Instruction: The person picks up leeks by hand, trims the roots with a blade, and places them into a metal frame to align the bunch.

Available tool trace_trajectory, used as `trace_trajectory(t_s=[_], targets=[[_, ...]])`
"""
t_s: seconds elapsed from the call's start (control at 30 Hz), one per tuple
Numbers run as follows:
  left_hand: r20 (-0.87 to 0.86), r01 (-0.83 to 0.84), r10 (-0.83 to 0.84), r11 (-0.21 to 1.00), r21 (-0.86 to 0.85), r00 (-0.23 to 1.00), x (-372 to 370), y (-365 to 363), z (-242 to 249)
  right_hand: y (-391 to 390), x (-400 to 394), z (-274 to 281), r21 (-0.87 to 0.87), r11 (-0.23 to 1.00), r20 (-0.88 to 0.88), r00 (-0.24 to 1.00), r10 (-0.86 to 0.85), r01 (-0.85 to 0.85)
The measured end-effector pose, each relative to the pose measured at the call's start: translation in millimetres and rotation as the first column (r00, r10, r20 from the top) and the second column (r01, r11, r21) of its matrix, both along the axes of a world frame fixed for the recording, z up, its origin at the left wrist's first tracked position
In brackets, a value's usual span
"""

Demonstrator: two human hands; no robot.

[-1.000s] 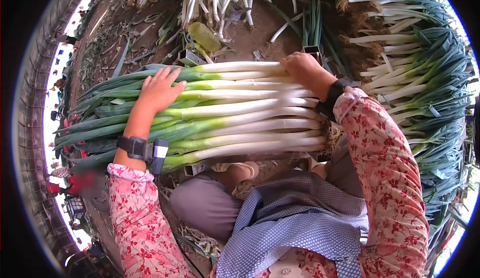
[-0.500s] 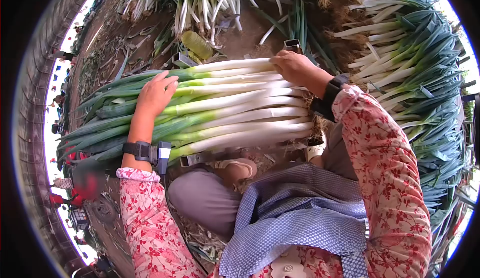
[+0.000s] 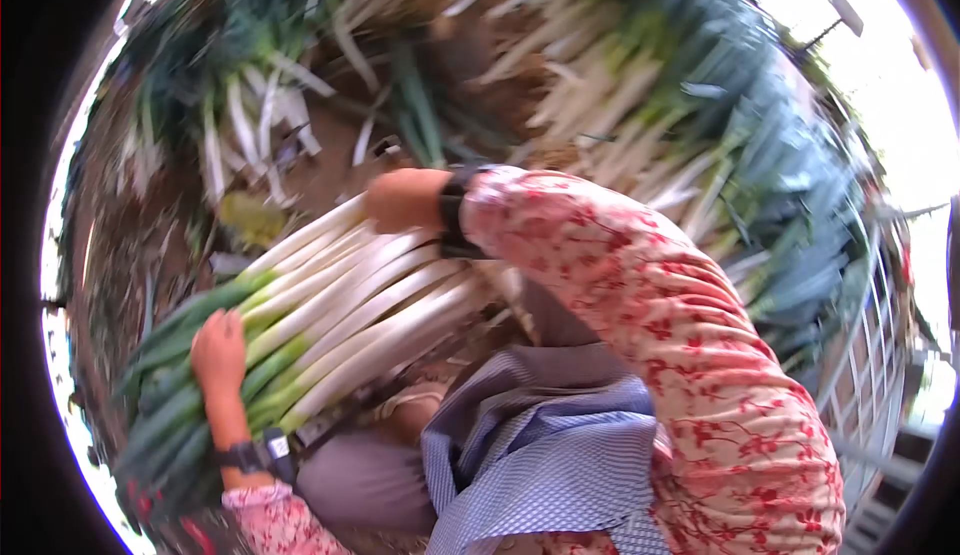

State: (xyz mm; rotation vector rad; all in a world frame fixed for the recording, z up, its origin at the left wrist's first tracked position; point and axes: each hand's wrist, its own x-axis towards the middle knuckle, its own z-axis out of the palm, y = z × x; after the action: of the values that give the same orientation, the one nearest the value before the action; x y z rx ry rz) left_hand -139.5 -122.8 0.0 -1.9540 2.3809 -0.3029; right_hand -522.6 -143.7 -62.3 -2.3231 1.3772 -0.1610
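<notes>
- Leeks [image 3: 350, 300] lie side by side in front of you, above your knee [image 3: 365, 480], long smooth cylinders slanting from lower left to upper right.
- Their white ends point up and right, glossy and round; they pass through pale green into flat, dark, leathery leaves [image 3: 160, 385] at the lower left.
- Your left hand [image 3: 218, 355] lies on top where white turns green, fingers together; you cannot tell whether it grips.
- Your right hand [image 3: 402, 201] is curled at the far white ends, blurred, so its hold on them cannot be told.
- Black bands circle both your wrists, the left band [image 3: 243, 457] beside a small dark box [image 3: 281, 452] with a white label.
- Your sleeve [image 3: 640, 285] is pink floral cloth, gathered in soft folds; your blue apron [image 3: 560, 445] is finely patterned and creased.
- Beyond, a long pile [image 3: 700, 145] of more leeks curves around to your right, near a barred grid [image 3: 865, 340].
- Brown soil [image 3: 335, 145] shows behind, rough and littered.
</notes>
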Motion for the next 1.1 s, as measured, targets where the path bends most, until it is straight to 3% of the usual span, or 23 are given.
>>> trace_trajectory(t_s=[0.03,0.07,0.13,0.2,0.23,0.27,0.33,0.37,0.4,0.43,0.53,0.6,0.63,0.67,0.73,0.87,0.93,1.0,1.03,1.1], targets=[[-0.035,0.057,-0.057,0.998,0.012,0.998,-2,0,0,0,-7,22,0.066,0.995,0.07,0.995,-0.076,0.071],[-0.069,0.101,-0.099,0.995,0.018,0.993,-7,1,7,-4,-18,43,0.061,0.998,0.051,0.999,0.002,-0.005],[-0.084,0.108,-0.106,0.994,0.024,0.991,-18,3,12,-28,-50,36,-0.169,0.982,0.061,0.994,0.095,-0.083],[-0.056,0.085,-0.083,0.996,0.031,0.995,-19,1,12,-26,-92,43,-0.385,0.91,-0.05,0.988,0.146,-0.154],[-0.038,0.073,-0.071,0.997,0.035,0.997,-20,-1,11,-6,-118,47,-0.154,0.982,0.138,0.987,-0.085,0.106],[-0.029,0.08,-0.079,0.996,0.032,0.996,-21,-1,10,32,-147,59,0.126,0.938,0.269,0.899,-0.346,0.323],[0.007,0.091,-0.092,0.995,0.036,0.996,-15,-1,9,82,-193,24,0.121,0.857,0.287,0.809,-0.514,0.501],[0.014,0.101,-0.102,0.994,0.042,0.995,-10,-3,7,124,-205,23,0.286,0.736,0.358,0.644,-0.676,0.614],[-0.01,0.098,-0.097,0.994,0.052,0.995,-10,-3,8,142,-236,-50,0.058,0.765,0.356,0.702,-0.617,0.642],[-0.037,0.09,-0.088,0.994,0.061,0.995,-12,-2,11,182,-246,-62,0.255,0.654,0.234,0.61,-0.757,0.713],[-0.038,0.062,-0.059,0.994,0.086,0.998,-23,3,14,300,-259,-140,0.297,0.429,0.017,0.444,-0.896,0.853],[-0.012,0.044,-0.043,0.995,0.09,0.999,-37,7,19,366,-255,-174,0.365,0.257,0.008,0.273,-0.962,0.895],[-0.029,0.022,-0.019,0.996,0.092,0.999,-60,18,25,389,-249,-172,0.42,0.16,-0.017,0.184,-0.983,0.893],[-0.119,0.119,-0.111,0.991,0.065,0.987,-73,22,25,407,-243,-170,0.472,0.064,-0.051,0.1,-0.994,0.879],[-0.294,0.285,-0.276,0.958,-0.013,0.915,-94,31,21,429,-240,-190,0.376,-0.04,-0.064,-0.017,-0.998,0.926],[-0.379,0.48,-0.464,0.875,-0.058,0.8,-185,81,46,423,-252,-218,0.22,-0.123,0.026,-0.131,-0.991,0.968],[-0.365,0.538,-0.524,0.84,-0.07,0.77,-210,99,46,397,-257,-208,0.336,-0.227,0.062,-0.262,-0.963,0.914],[-0.363,0.526,-0.499,0.85,-0.027,0.787,-219,110,40,370,-262,-195,0.461,-0.327,0.01,-0.373,-0.928,0.825],[-0.361,0.507,-0.477,0.862,-0.012,0.801,-218,115,35,364,-262,-212,0.314,-0.298,0.025,-0.322,-0.947,0.902],[-0.379,0.463,-0.42,0.886,0.026,0.825,-215,124,26,347,-263,-203,0.324,-0.394,-0.06,-0.397,-0.916,0.86]])
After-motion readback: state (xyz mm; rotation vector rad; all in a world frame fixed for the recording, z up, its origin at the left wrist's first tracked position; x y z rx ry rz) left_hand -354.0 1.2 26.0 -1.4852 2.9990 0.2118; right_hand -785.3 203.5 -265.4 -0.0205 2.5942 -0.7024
